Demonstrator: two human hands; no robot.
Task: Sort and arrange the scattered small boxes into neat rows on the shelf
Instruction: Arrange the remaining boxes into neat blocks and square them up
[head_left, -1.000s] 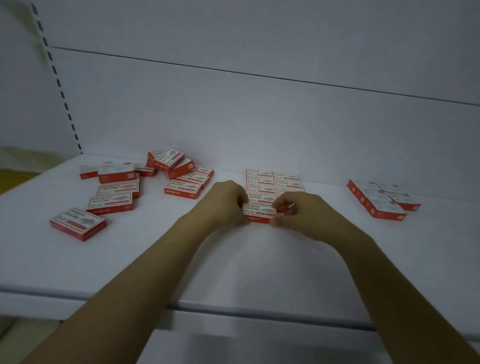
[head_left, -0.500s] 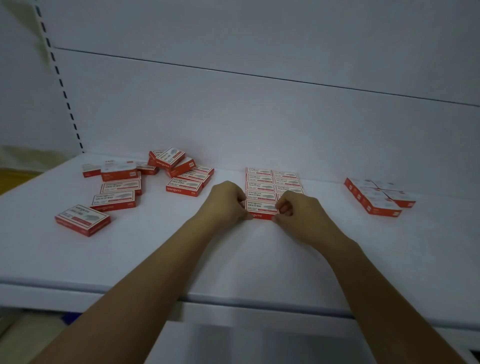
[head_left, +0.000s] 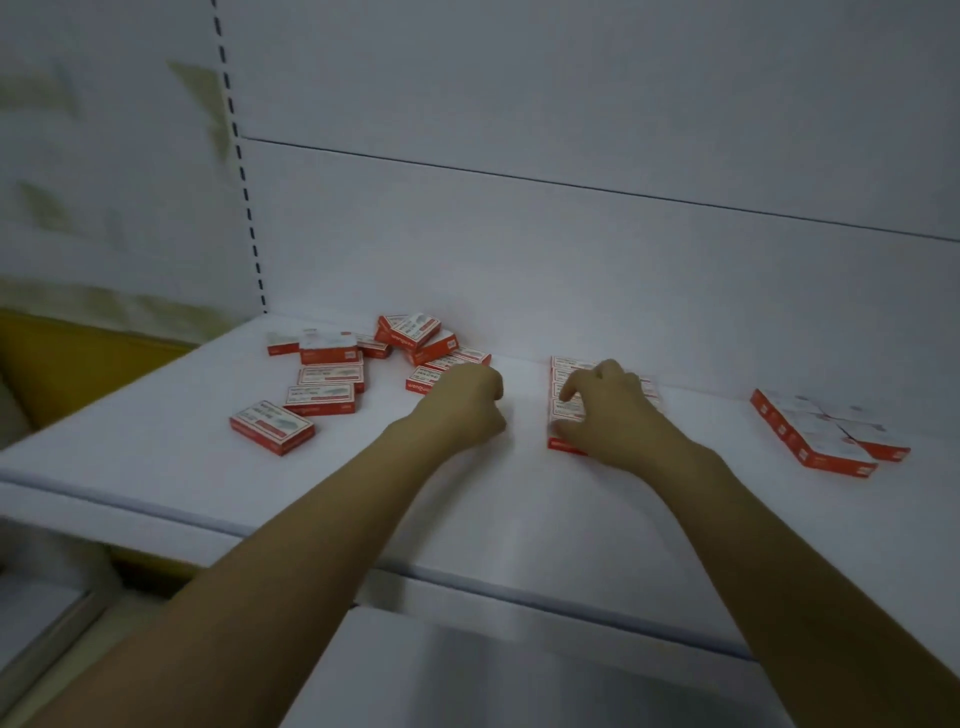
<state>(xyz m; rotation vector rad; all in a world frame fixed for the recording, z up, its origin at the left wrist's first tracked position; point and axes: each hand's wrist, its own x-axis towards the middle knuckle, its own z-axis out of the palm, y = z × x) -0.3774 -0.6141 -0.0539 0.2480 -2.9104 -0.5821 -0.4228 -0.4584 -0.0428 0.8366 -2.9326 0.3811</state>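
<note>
The shelf carries three lots of small boxes. The scattered boxes lie loose and at odd angles toward the back left corner, a few piled on one another. The neat rows sit at the middle of the back edge, and a second tidy group lies well apart toward the right end.

The right hand rests on the neat rows with fingers spread and bent, tips on the box tops, gripping nothing. The left hand is beside the rows on the left, fingers curled under with no box visible in it. Its knuckles overlap the nearest loose box, though contact is unclear.

The step looks like steadying the rows while fetching another box. Next, the left hand needs to take that nearest box, turn it to match the others and set it flush against the front row without nudging them
</note>
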